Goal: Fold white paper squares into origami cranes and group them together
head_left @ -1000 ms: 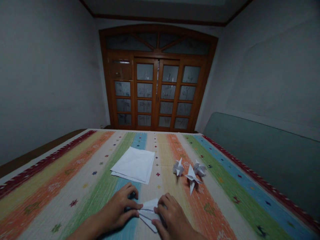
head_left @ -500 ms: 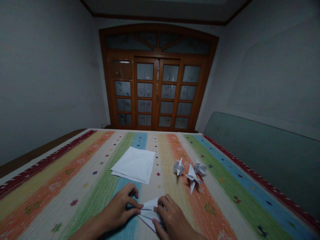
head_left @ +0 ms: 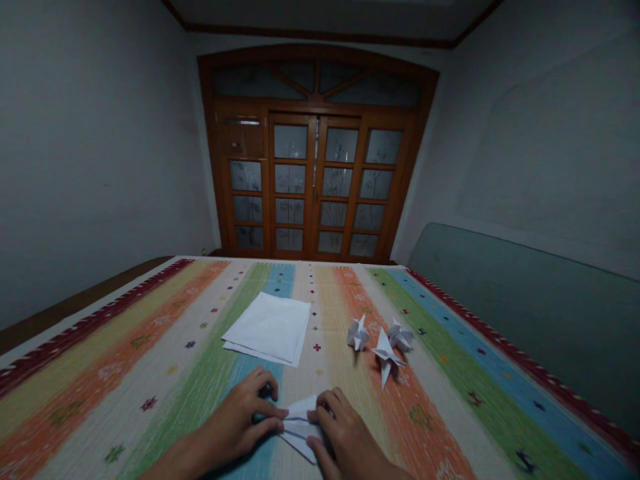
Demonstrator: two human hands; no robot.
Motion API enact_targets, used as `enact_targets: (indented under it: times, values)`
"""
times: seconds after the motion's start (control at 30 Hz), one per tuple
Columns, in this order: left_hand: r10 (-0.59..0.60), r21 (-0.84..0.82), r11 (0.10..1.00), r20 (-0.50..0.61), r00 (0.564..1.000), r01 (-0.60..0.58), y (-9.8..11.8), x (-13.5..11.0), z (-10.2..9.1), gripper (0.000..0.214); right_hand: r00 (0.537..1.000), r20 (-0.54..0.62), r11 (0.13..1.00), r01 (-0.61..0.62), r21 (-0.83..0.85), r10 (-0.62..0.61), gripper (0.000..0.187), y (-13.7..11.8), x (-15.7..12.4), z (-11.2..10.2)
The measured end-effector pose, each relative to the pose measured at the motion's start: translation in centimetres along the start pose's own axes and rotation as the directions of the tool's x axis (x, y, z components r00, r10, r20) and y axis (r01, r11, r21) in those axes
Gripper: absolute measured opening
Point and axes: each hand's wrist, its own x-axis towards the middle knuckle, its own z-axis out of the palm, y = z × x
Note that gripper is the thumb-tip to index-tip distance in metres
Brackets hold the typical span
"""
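While the left hand (head_left: pixel 235 417) and the right hand (head_left: pixel 345 427) meet over a folded white paper (head_left: pixel 300 427), the grip on it comes from both sides. The left fingertips (head_left: pixel 274 413) pinch its left end, and the right fingers (head_left: pixel 325 408) press down on its upper edge, covering part of it. The paper lies low in the view on a striped woven cloth (head_left: pixel 150 413), along the line between blue and cream bands, with one point aimed back toward the person.

Just ahead of the left hand, a stack of square white paper sheets (head_left: pixel 267 327) lies slightly fanned across the green, blue and cream stripes. Beyond the right hand, on the orange and cream bands, stand three spiky origami figures. The left one (head_left: pixel 357 333) stands a little apart, while the pointed middle one (head_left: pixel 386 353) sits just beside the third (head_left: pixel 401 337), perhaps touching it.

Past the cloth's far edge, a grey-green panel (head_left: pixel 525 320) runs along the right side and a dark wooden ledge (head_left: pixel 75 313) along the left. Farthest off, between grey walls (head_left: pixel 100 133), rise arched wooden double doors (head_left: pixel 315 187) with frosted glass panes.
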Motion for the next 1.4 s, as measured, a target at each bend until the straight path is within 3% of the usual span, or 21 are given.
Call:
enact_targets:
  times: [0.3, 0.47, 0.63, 0.77, 0.87, 1.13, 1.3, 1.4]
  values:
    - [0.077, 0.027, 0.997, -0.015, 0.997, -0.076, 0.3, -0.2, 0.2, 0.016, 1.0, -0.026, 1.0, 0.016, -0.002, -0.016, 0.026, -0.1, -0.1, 0.1]
    - [0.064, 0.016, 0.998, -0.033, 0.997, -0.063, 0.7, -0.1, 0.1, 0.012, 0.999, -0.027, 1.0, 0.023, 0.009, -0.023, 0.027, -0.1, 0.0, 0.0]
    - [-0.1, -0.044, 0.994, 0.012, 0.995, 0.1, 0.9, 0.1, 0.6, 0.01, 1.0, 0.006, 1.0, -0.009, 0.024, 0.009, 0.03, -0.4, -0.1, -0.2]
    - [-0.29, -0.111, 0.95, 0.034, 0.957, 0.292, 1.0, 0.4, 1.2, 0.015, 0.999, 0.022, 0.998, -0.035, 0.047, 0.034, 0.031, -0.5, -0.1, -0.3]
    - [-0.346, -0.124, 0.929, 0.042, 0.937, 0.349, 1.1, 0.6, 1.3, 0.014, 0.998, 0.022, 0.994, -0.062, 0.09, 0.06, 0.032, -0.5, 0.0, -0.4]
    - [-0.255, -0.093, 0.962, 0.033, 0.966, 0.257, 0.8, 0.1, 1.2, 0.01, 0.997, -0.004, 0.99, -0.077, 0.121, 0.078, 0.033, -0.8, 0.1, -0.5]
    - [-0.234, -0.014, 0.972, 0.016, 0.972, 0.234, 2.0, -0.2, 1.1, 0.016, 1.0, -0.005, 0.997, -0.027, 0.072, 0.027, 0.035, -0.3, -0.1, -0.1]
    - [-0.194, 0.083, 0.976, -0.06, 0.979, 0.199, 2.8, -0.2, 1.7, 0.011, 1.0, -0.018, 0.999, 0.007, 0.044, -0.006, 0.036, 0.1, -0.1, 0.4]
